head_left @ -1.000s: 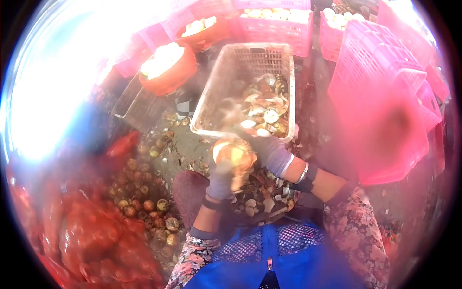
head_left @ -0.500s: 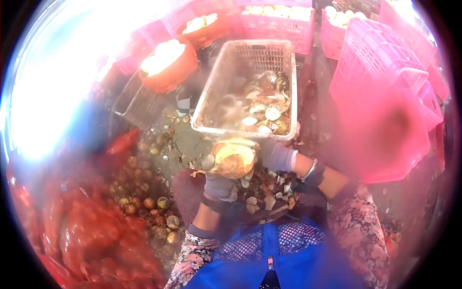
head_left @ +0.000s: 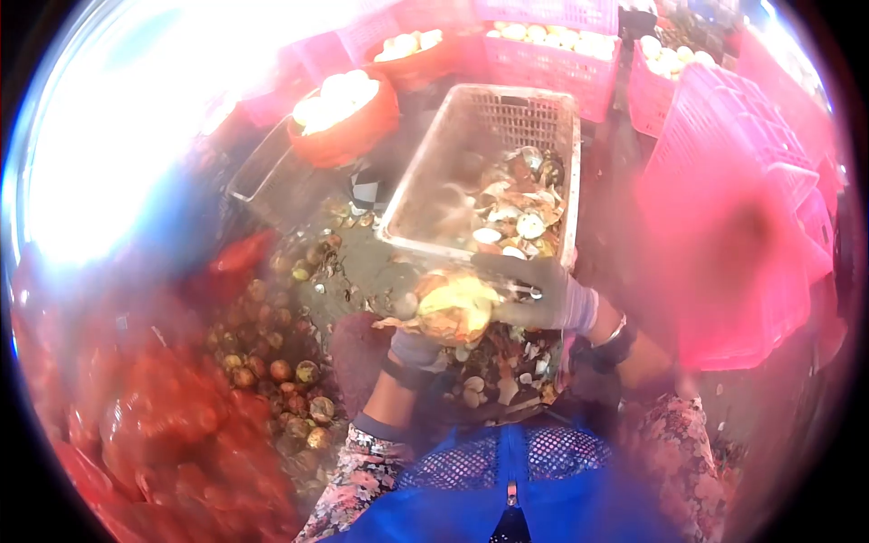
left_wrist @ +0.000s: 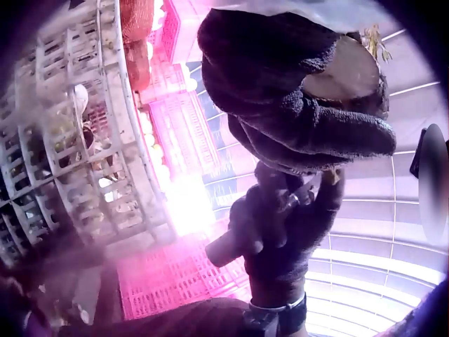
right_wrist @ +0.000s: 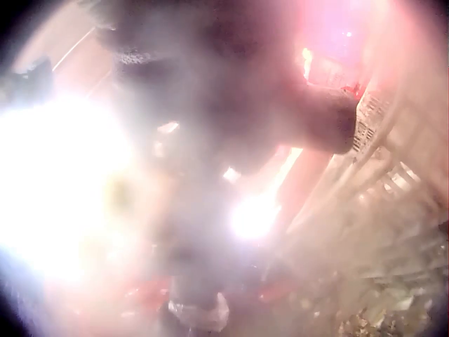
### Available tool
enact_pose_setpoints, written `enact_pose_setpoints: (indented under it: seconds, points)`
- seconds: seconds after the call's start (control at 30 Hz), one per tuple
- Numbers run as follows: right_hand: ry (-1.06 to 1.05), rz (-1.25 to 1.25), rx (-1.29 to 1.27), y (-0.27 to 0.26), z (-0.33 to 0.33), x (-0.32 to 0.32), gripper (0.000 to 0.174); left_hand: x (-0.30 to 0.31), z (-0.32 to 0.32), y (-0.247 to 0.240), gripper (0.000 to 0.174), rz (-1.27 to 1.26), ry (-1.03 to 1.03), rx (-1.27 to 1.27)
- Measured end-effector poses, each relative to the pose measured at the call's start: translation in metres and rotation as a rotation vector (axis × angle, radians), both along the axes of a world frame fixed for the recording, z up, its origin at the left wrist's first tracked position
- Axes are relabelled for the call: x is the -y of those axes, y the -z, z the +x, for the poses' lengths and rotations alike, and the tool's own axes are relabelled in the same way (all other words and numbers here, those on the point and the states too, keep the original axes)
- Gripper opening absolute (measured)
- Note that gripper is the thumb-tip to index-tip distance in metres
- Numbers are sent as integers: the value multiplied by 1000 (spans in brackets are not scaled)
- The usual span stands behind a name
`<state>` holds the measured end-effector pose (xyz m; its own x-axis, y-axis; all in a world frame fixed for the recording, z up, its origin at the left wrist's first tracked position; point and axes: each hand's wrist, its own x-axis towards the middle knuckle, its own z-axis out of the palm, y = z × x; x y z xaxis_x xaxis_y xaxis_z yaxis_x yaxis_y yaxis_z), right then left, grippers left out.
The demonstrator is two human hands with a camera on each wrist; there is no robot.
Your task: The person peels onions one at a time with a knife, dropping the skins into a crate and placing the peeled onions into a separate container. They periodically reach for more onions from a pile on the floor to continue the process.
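In the gloved left hand is a large pale-yellow onion with loose brown skin. Seen in the left wrist view, that hand curls its dark fingers round the onion, which shows a pale flat face. The gloved right hand is at the onion's right side, by the basket's near edge. Its fingers are bent around a small shiny tool, mostly hidden. The left wrist view has the right hand just below the left. Glare blurs the right wrist view.
A pale basket with peels and a few white pieces stands ahead. Unpeeled onions and red net sacks lie at left. Orange bowls and pink crates of pale onions stand behind; stacked pink crates are at right.
The head view has shifted, so the basket and crates appear farther right and slightly lower. The onion remains in the left hand, and the right hand now shows a shiny tool between its fingers.
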<state>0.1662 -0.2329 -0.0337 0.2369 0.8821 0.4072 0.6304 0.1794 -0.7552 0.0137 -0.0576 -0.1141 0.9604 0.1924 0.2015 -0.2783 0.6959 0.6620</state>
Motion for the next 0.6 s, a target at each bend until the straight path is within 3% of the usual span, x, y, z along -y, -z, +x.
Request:
enact_pose_setpoints:
  seconds: [0.07,0.1,0.13,0.17,0.27,0.37,0.43,0.47,0.5,0.53,0.57,0.6]
  points:
    - [26,-35,16,-14,-7,1,58,-3,1,15,70,-5,96,-56]
    - [51,-77,79,-15,-8,1,56,6,0,12,87,-133,155,-49]
    - [77,-118,141,-15,-8,2,55,13,-3,-7,95,-37,128,-177]
    - [62,67,308,6,0,-2,48,20,-6,-26,103,55,114,-304]
    - [193,78,663,0,3,4,39,18,1,-52,87,184,96,-322]
    - [189,-16,658,-2,-1,4,47,22,8,-41,73,397,-68,-374]
    - [192,34,450,-8,-2,3,44,22,9,-46,66,525,-129,-492]
    - [192,59,342,-8,-3,3,42,26,8,-49,67,436,-122,-416]
    - [213,75,-104,-2,-5,1,35,33,7,-60,68,345,-118,-342]
    - [364,153,90,10,5,0,33,37,8,-66,68,253,-116,-265]
    - [513,233,289,25,22,-1,31,35,10,-61,74,495,-176,-215]
    - [561,253,-67,18,30,-3,31,34,10,-54,76,514,-167,-197]
